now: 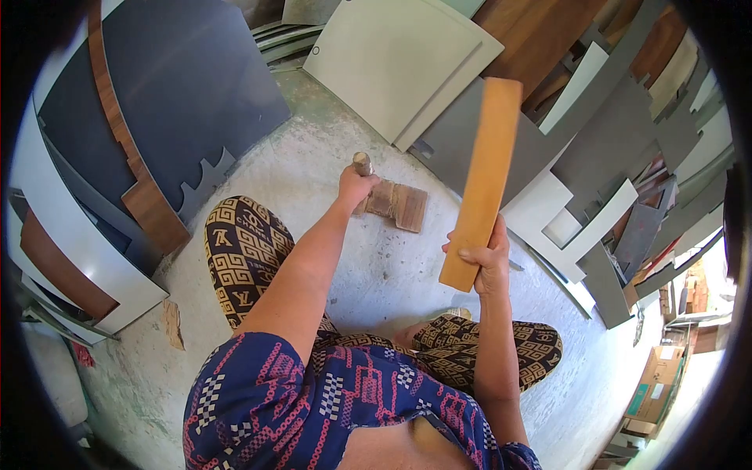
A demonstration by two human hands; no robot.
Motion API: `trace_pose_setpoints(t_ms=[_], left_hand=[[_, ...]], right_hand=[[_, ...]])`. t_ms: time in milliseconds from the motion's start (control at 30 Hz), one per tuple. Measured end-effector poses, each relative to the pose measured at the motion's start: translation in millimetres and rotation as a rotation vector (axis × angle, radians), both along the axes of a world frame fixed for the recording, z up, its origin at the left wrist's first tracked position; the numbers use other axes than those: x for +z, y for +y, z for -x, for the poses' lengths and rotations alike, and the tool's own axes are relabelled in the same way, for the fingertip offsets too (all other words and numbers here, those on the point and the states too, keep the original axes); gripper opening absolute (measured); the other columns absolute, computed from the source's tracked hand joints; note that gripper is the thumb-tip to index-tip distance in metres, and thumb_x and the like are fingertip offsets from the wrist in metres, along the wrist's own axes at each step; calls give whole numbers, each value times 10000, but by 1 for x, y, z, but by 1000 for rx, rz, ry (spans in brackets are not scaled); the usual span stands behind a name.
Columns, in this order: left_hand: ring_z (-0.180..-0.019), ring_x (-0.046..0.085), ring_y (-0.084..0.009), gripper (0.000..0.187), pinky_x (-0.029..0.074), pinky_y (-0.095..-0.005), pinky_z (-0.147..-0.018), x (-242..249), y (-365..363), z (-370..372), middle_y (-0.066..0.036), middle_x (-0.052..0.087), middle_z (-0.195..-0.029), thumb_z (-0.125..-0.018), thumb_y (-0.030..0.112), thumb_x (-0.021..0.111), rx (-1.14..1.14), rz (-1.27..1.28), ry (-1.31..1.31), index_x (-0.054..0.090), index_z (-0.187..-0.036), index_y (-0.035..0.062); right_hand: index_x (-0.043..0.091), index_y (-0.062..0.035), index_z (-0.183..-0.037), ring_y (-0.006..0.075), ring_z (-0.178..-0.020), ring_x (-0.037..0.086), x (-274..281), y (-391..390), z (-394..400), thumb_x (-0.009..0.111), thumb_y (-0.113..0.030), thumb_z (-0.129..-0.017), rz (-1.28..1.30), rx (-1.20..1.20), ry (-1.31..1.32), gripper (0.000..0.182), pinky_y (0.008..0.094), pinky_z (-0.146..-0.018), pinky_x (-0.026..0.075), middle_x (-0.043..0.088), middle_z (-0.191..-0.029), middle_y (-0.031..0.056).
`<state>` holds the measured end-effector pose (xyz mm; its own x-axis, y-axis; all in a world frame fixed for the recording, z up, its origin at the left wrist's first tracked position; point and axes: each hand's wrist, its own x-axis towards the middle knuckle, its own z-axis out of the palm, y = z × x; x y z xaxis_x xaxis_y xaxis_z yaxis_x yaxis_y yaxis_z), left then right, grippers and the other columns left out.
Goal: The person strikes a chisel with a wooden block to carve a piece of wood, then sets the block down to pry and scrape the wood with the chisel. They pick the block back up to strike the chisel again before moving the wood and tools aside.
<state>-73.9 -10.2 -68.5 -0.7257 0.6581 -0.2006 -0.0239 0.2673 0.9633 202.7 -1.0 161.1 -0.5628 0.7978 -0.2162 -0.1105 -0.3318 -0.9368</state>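
Over on the left, left hand [356, 189] clenched round a stubby round wooden stick [362, 162] | brown wooden blocks [410, 210] on the floor [364, 274] just right of it | right hand [493, 262] gripping a long flat honey-coloured board [490, 164], far end pointing away, leaning kinda right

The long, flat, orange-brown board [492, 168] is raised in the right hand [487, 257], its smooth broad face showing, its far end pointing to 1 o'clock. The short rod [362, 162] (its round end is pale) points to 12 o'clock from the left hand [358, 186]. Brown wooden pieces [410, 208] lie on the floor [368, 270] at that hand's 4 o'clock.
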Motion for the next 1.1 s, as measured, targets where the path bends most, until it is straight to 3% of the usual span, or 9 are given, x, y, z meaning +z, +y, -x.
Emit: trace_pose_setpoints(t_ms=[200,300,400,633,733,833,867,967,1100], left_hand=[[-835,658,-312,377,510,-381,-747,12,1,-10,-180,682,-893,-617,196,765,-52,83,76,651,-923,7],[-832,657,-312,393,511,-384,-741,17,0,-12,-178,679,-910,-621,187,765,-34,121,71,646,-955,18],[-829,656,-300,392,510,-382,-735,13,-1,-13,-167,676,-913,-630,157,761,-72,6,13,638,-975,16],[-882,655,-270,411,501,-360,-770,23,-1,-12,-150,680,-932,-632,142,775,-61,105,8,642,-1003,24],[-914,654,-270,419,500,-357,-782,30,-2,-17,-150,682,-962,-636,150,774,-51,89,53,648,-1019,37],[-925,653,-269,419,500,-355,-791,7,7,-11,-149,682,-978,-647,164,769,-101,-105,-70,648,-1031,47],[-926,653,-268,420,500,-354,-794,-8,12,-8,-148,681,-982,-650,169,768,-126,-190,-141,648,-1034,50],[-923,655,-262,373,501,-349,-789,2,5,-13,-150,684,-978,-681,165,747,-127,-143,302,653,-1026,57],[-898,661,-239,327,503,-338,-776,25,5,-18,-133,689,-972,-687,136,739,-88,80,113,667,-997,59]], right_hand=[[448,4,-1182,202,-824,611,0,-23,21,738,-44,-578,-527,-82,-148,672,337,-735,500,601,-979,133],[491,17,-1075,215,-789,608,-22,-25,25,762,-81,-572,-683,-54,-473,580,347,-704,493,606,-876,144],[514,16,-940,220,-755,601,-78,-2,18,781,-118,-562,-417,280,-782,482,358,-674,484,595,-788,156],[498,-11,-913,164,-738,581,-25,-24,24,783,-149,-589,-502,31,-438,454,306,-639,482,607,-803,100],[484,-30,-987,229,-744,619,-23,-34,33,777,-186,-591,-572,-42,-306,517,343,-671,497,622,-801,134],[473,-54,-1040,334,-773,638,-45,-27,29,767,-233,-588,-754,240,-1076,568,395,-706,502,635,-817,184],[484,-56,-1019,334,-772,625,-50,-26,25,777,-236,-567,-732,254,-1047,568,395,-706,493,622,-813,181],[498,-52,-1021,352,-788,640,-47,-27,24,768,-249,-584,-738,295,-887,550,399,-714,496,637,-838,207],[496,-28,-987,236,-742,615,-28,-33,26,774,-205,-599,-597,93,-426,509,319,-677,481,611,-793,159]])
